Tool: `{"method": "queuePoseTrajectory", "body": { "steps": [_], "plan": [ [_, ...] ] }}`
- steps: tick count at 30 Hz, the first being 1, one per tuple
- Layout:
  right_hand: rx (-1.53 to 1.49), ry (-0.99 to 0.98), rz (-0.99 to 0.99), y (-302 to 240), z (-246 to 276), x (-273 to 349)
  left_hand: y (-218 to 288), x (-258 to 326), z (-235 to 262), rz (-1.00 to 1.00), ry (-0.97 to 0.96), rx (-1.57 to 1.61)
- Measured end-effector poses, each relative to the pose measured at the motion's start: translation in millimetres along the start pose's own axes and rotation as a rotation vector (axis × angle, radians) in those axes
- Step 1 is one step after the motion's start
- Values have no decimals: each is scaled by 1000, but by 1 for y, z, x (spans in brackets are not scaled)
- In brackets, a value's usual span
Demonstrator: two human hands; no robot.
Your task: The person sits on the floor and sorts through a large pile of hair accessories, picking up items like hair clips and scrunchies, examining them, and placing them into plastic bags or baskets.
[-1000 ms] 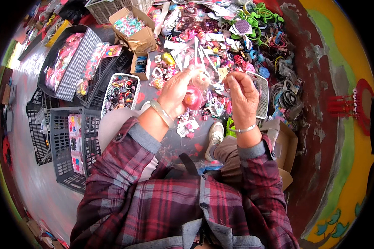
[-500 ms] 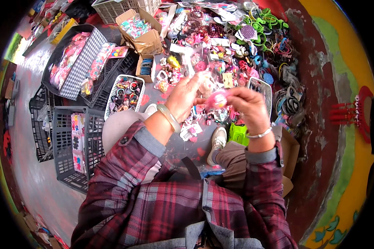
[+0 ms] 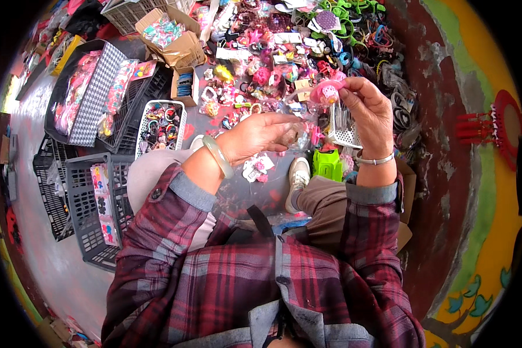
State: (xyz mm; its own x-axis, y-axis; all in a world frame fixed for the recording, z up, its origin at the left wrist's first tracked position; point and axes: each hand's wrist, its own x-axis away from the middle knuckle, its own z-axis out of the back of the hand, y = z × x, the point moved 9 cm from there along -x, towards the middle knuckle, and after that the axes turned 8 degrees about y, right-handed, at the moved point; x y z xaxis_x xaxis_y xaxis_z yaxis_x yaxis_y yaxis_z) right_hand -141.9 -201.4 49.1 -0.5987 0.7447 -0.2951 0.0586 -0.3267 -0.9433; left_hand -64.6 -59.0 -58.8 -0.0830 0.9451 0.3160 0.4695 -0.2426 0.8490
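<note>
My right hand (image 3: 370, 110) is raised over the heap, thumb and fingers pinching a small pink trinket (image 3: 328, 93). It has a round flat brim and a paler dotted middle, like a tiny hat. Lower and to its left, my left hand (image 3: 260, 138) has its fingers closed round a crumpled clear plastic bag (image 3: 294, 137) with something brownish inside; the fingers hide part of it. Beneath both hands spreads a heap of hair ornaments (image 3: 262, 76), pink, red and white. A card with pink flowers (image 3: 257, 167) lies on the floor below my left hand.
A white basket of hair ties (image 3: 162, 129) and a grey crate (image 3: 98, 214) stand at left. Beyond are an open carton (image 3: 174, 43) and a checked box (image 3: 93, 104). Green headbands (image 3: 354, 29) lie far right; a lime-green container (image 3: 327, 165) sits beside my shoe (image 3: 298, 180).
My hands have moved apart. The right rose up and to the right with the pink trinket, while the left dropped slightly with the clear bag. The whole view has shifted a little.
</note>
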Motion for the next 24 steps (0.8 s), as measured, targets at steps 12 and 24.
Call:
{"method": "queuePoseTrajectory", "body": {
  "steps": [12, 24],
  "plan": [
    [257, -207, 140, -7, -22, 7, -1, 3, -6, -9, -77, -37],
    [322, -410, -55, 4, -34, 15, -13, -2, 0, -2, -48, -147]
  ]
}}
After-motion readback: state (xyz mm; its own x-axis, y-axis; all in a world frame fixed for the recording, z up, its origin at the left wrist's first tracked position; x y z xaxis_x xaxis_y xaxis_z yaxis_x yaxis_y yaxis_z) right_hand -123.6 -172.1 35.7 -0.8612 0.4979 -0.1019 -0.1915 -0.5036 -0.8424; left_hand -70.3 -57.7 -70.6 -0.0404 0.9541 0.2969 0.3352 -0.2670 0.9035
